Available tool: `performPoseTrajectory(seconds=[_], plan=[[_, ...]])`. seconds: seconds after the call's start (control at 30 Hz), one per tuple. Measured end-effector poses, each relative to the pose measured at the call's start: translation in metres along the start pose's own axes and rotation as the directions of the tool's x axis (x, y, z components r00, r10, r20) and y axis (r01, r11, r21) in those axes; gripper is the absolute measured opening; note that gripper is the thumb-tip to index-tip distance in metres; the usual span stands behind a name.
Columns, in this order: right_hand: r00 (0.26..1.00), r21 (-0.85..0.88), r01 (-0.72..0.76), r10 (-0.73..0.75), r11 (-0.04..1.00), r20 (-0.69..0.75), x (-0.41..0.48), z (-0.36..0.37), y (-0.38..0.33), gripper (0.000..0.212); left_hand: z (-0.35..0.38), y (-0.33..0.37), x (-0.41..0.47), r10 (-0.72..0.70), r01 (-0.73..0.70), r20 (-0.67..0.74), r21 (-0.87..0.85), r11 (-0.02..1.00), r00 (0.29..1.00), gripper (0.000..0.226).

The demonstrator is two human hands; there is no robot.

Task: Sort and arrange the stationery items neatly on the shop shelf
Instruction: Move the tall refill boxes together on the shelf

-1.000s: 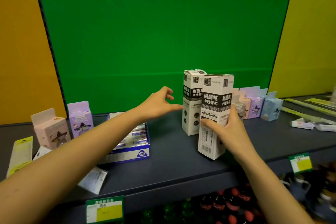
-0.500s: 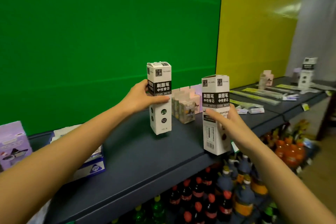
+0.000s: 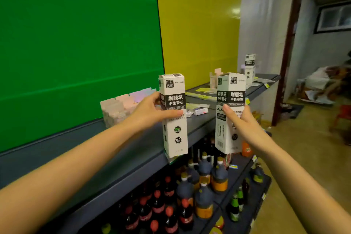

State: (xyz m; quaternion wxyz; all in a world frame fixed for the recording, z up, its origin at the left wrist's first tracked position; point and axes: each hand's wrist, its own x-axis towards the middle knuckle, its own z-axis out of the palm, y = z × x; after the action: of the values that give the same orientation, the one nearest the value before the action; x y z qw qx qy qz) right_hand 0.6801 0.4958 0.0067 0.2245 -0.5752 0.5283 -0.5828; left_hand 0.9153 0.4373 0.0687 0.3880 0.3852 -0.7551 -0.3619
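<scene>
Holding 2 tall refill boxes clear of the shelf (image 3: 121, 144), the person has 1 in each grip — the left hand (image 3: 150, 112) wraps the left box (image 3: 173, 114) at its black band, fingers across the front, and the right hand (image 3: 245, 125) clasps the right box (image 3: 228, 112) from its near side. Both boxes look lifted; the left one hangs over the shelf's front edge, the right one out past it, above the bottles (image 3: 201, 186) on the lower racks.

My worry goes by size. The shelf is long and the edge is right below — a box set down too near it would likely tip off onto the bottles. Each box is tall and narrow, held by 1 hand at mid-height, so a loose hold could let it swing or slip. The pastel packs (image 3: 121, 108) behind could be knocked if the left box goes back blind.

Count: 1 shelf in use, 2 boxes in hand, 1 more like them standing at the far end (image 3: 249, 68), a row of pastel packs too blurred to number, many bottles.
</scene>
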Motion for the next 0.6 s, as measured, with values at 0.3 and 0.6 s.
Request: performPoseTrajectory(seconds=[0.3, 0.6], plan=[[1.000, -0.052, -0.010, 0.011, 0.999, 0.007, 0.061, -0.150, 0.074, 0.054, 0.140, 0.022, 0.083, 0.002, -0.003, -0.089, -0.009, 1.000, 0.996, 0.061], [1.000, -0.067, -0.007, 0.006, 0.998, -0.011, 0.144, -0.248, 0.137, 0.069, 0.245, 0.043, 0.185, 0.030, -0.030, -0.140, -0.004, 1.000, 0.990, 0.052]])
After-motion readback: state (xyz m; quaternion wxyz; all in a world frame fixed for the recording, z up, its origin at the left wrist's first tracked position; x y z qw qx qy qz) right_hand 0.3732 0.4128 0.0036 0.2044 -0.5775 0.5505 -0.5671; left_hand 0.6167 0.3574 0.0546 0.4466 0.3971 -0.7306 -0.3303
